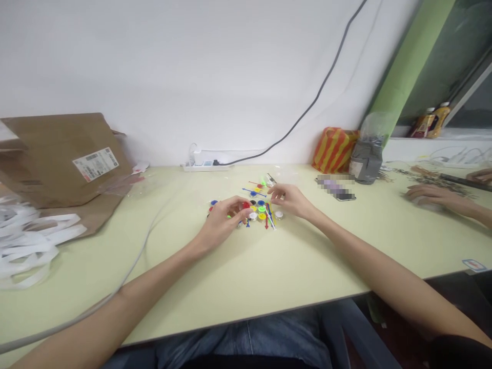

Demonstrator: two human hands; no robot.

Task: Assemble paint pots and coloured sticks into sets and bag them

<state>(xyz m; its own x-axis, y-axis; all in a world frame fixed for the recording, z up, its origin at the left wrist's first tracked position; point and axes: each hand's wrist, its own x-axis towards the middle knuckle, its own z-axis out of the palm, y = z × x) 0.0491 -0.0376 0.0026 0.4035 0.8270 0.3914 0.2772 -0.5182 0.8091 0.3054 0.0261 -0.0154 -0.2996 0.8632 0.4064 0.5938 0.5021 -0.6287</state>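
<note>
One wide view is recorded from head height, directed forward and down. The left hand [223, 218] and right hand [291, 200] are viewed from near, across the pale green tabletop [246, 279]; the white wall [172, 77] is faced beyond.

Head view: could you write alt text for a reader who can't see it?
A person's left hand appears to hold a red disc, with the right hand just beside colourful discs and arrows on a pale green table. Brown cardboard and white strips lie to the left; to the right are a striped bag and another person's hand.
</note>
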